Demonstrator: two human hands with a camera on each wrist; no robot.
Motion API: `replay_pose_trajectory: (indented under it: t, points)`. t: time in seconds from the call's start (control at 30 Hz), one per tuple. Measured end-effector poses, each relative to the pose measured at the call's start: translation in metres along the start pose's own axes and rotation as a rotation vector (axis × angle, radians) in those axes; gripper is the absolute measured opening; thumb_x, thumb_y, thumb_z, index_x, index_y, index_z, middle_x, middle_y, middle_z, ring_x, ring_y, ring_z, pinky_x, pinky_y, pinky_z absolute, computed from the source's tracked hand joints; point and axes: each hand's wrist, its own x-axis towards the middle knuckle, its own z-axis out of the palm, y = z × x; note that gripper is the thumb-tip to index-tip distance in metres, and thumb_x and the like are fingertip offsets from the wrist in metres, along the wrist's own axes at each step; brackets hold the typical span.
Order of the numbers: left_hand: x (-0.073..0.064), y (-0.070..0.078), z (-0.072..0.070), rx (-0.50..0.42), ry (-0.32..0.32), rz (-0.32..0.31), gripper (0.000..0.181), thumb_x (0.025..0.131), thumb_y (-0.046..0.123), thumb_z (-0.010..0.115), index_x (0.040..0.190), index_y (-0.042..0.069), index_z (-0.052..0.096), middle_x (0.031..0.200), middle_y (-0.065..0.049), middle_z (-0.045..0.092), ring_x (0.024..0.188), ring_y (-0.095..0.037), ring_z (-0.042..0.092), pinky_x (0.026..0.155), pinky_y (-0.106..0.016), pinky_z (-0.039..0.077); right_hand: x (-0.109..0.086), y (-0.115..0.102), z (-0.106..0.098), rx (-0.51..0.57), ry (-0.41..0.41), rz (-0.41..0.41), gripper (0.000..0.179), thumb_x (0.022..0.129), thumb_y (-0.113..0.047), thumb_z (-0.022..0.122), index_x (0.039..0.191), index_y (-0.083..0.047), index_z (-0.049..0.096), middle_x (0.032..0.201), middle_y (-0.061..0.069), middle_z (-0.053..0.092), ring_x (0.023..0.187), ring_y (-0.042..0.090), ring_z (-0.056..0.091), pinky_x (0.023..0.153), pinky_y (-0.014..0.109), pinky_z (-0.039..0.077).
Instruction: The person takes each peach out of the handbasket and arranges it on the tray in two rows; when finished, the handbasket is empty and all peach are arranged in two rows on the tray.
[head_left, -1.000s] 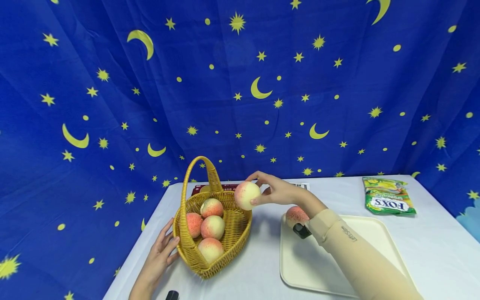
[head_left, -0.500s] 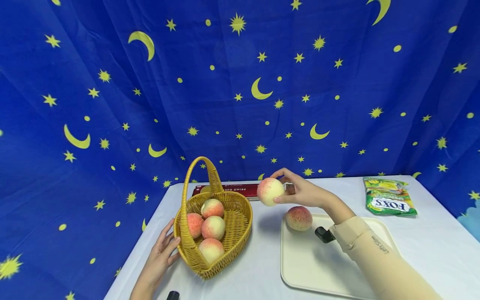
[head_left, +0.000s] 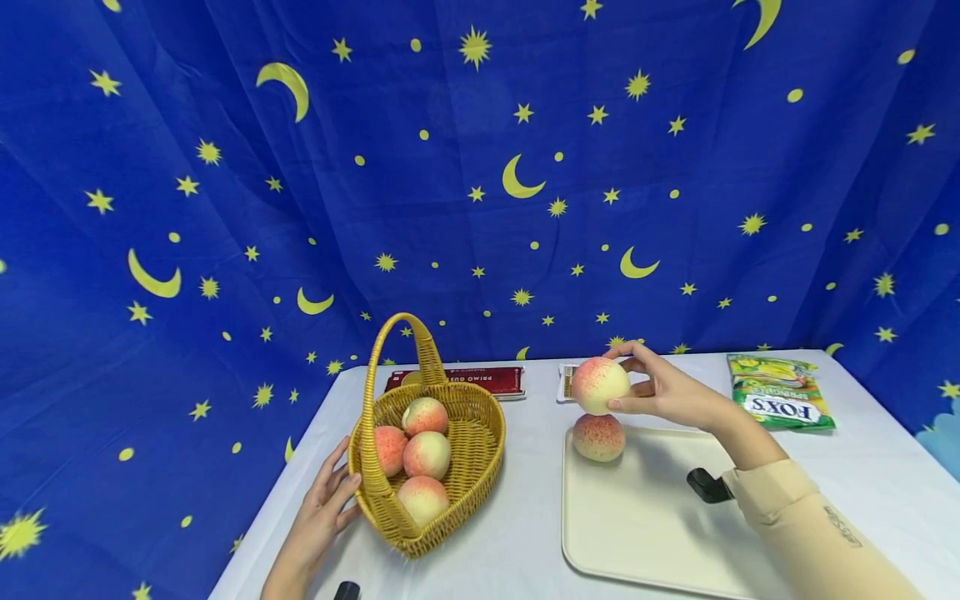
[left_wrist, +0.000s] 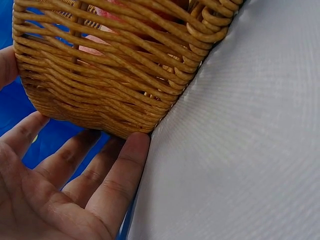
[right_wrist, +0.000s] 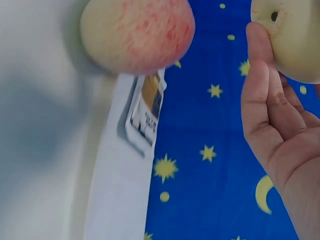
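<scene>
In the head view my right hand [head_left: 671,396] holds a pale peach [head_left: 595,385] with a pink blush between thumb and fingers, raised above the tray's far left corner. Just below it a redder peach [head_left: 598,440] rests on the cream tray [head_left: 637,537]. The right wrist view shows the held peach [right_wrist: 295,42] with a small dark hole, gripped at the fingertips. My left hand [head_left: 318,512] lies against the left side of a heart-shaped wicker basket [head_left: 474,446]. Its extended fingertips touch the lower weave in the left wrist view. Several peaches [head_left: 426,456] sit inside the basket.
Behind the basket lies a red packet [head_left: 487,381]. A smaller packet [head_left: 566,383] lies partly hidden behind the held peach. A green Fox's bag [head_left: 780,392] is at the back right of the white table [head_left: 525,517]. A blue star-patterned curtain [head_left: 450,208] hangs behind.
My right hand has carried the peach to the right, from over the basket's right rim to above the tray's far left corner. The left hand and basket have stayed put.
</scene>
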Motion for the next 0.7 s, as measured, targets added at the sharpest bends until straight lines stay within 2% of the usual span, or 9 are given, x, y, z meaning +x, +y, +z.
replay_pose_trajectory:
  t: [0.2,0.3,0.43,0.57,0.7]
  points:
    - [0.0,0.0,0.001,-0.008,0.002,0.004,0.079,0.112,0.04,0.058,0.175,0.031,0.012,0.175,-0.026,0.024,0.154,-0.037,0.04,0.104,-0.04,0.062,-0.021,0.01,-0.01,0.017,0.013,-0.008,0.068,0.098,-0.015,0.08,0.15,-0.007,0.037,0.146,0.032,0.05,0.104,0.032,0.076,0.087,0.034,0.066]
    - [0.0,0.0,0.001,-0.01,0.005,-0.001,0.079,0.111,0.04,0.059,0.174,0.032,0.012,0.175,-0.025,0.025,0.154,-0.036,0.041,0.104,-0.039,0.062,-0.03,0.017,-0.014,0.028,0.013,-0.009,0.072,0.099,-0.013,0.078,0.157,-0.008,0.036,0.146,0.033,0.049,0.105,0.031,0.077,0.087,0.035,0.066]
    - [0.0,0.0,0.001,-0.01,0.009,-0.002,0.079,0.111,0.04,0.059,0.174,0.032,0.012,0.176,-0.025,0.024,0.156,-0.039,0.037,0.107,-0.043,0.061,-0.04,0.026,-0.018,-0.004,0.029,0.014,0.078,0.099,-0.015,0.078,0.164,-0.008,0.036,0.156,0.034,0.044,0.108,0.027,0.078,0.088,0.033,0.064]
    - [0.0,0.0,0.001,-0.004,0.006,-0.002,0.079,0.111,0.041,0.058,0.174,0.032,0.012,0.176,-0.026,0.023,0.157,-0.041,0.035,0.108,-0.045,0.06,-0.051,0.035,-0.023,-0.02,0.046,0.045,0.077,0.098,-0.017,0.079,0.162,-0.006,0.038,0.159,0.035,0.04,0.111,0.032,0.076,0.088,0.031,0.063]
    - [0.0,0.0,0.001,-0.001,0.004,0.006,0.078,0.112,0.04,0.058,0.175,0.031,0.012,0.176,-0.026,0.024,0.155,-0.038,0.038,0.106,-0.042,0.061,-0.06,0.045,-0.025,-0.005,0.07,0.063,0.076,0.097,-0.015,0.081,0.159,-0.006,0.037,0.152,0.033,0.044,0.109,0.033,0.075,0.087,0.031,0.062]
